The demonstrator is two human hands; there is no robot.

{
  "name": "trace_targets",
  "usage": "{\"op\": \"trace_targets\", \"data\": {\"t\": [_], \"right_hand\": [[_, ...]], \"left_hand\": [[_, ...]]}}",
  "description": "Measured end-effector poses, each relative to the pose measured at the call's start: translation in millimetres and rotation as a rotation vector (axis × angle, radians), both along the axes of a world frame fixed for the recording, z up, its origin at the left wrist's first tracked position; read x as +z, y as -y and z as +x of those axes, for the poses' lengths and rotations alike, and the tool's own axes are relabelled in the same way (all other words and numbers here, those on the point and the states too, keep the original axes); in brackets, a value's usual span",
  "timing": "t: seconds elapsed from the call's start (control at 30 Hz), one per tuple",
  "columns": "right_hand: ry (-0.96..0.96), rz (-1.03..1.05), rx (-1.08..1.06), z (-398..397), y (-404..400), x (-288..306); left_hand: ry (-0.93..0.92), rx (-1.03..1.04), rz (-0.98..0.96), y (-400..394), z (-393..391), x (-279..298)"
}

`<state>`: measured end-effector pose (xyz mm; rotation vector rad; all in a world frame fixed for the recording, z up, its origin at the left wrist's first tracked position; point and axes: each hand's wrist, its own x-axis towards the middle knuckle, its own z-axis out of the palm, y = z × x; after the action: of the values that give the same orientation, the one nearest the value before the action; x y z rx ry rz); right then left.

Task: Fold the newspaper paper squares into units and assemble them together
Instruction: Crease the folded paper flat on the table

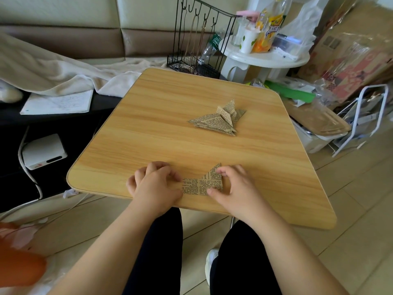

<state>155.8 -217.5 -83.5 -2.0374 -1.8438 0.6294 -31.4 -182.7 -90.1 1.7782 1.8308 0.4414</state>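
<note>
A: We are viewing a light wood-grain table with rounded corners (170,128). Which task items are lying on it?

B: We are noting two. A partly folded square of tan newsprint paper (202,185) is lying flat at the table's near edge, its right corner turned up into a triangular flap. A cluster of finished folded newsprint units (217,119), pointed and overlapping, is sitting well apart from it, toward the table's centre and slightly right.

A: How are the hands engaging the paper?

B: We are seeing the left hand (156,185) covering the paper's left end, fingers curled and fingertips pressing down on it. The right hand (234,186) is pinching the upturned flap between curled fingers above and thumb below.

A: And beyond the table?

B: We are observing a black wire rack (197,39) past the table's far edge, with a round white side table (265,58) bearing bottles beside it.
</note>
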Motion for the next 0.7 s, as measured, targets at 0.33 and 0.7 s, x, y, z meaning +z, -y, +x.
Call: {"op": "trace_targets", "data": {"t": [0.33, 0.7], "right_hand": [[0.025, 0.013, 0.173, -14.9, -10.8, 8.3], [-0.269, 0.561, 0.118, -10.0, 33.6, 20.9]], "left_hand": [[0.017, -0.095, 0.202, 14.6, -3.4, -9.3], [1.209, 0.054, -0.423, 49.4, -1.3, 28.8]]}}
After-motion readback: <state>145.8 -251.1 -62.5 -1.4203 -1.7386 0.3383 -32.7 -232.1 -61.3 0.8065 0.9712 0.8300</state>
